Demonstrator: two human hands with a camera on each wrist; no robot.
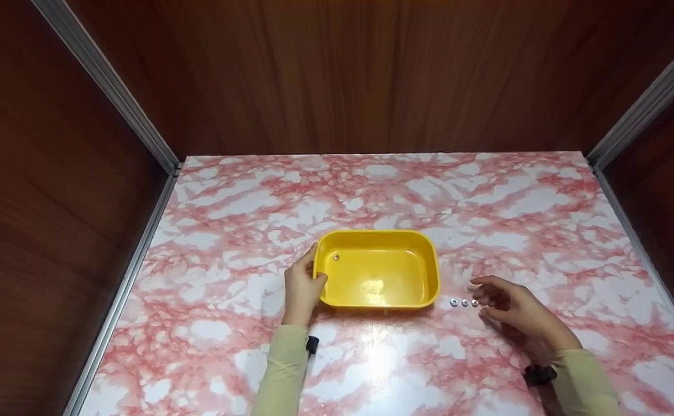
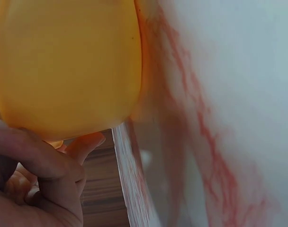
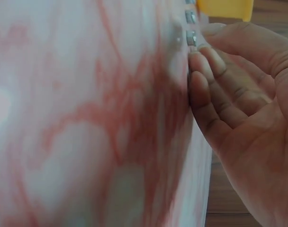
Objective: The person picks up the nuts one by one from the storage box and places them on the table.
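My left hand grips the left wall of a yellow plastic bin, thumb over the rim and fingers behind the outside. In the left wrist view the bin's wall fills the upper left, above the curled fingers. One small metal nut lies inside the bin, near its far left corner. To the bin's right, three similar nuts stand in a row on the table. My right hand is at the row's right end, thumb and forefinger apart around the nearest nut.
The table has a red and white marbled top. Dark wood panels rise at the back and both sides, with metal rails along the corners. A black strap is on the right wrist.
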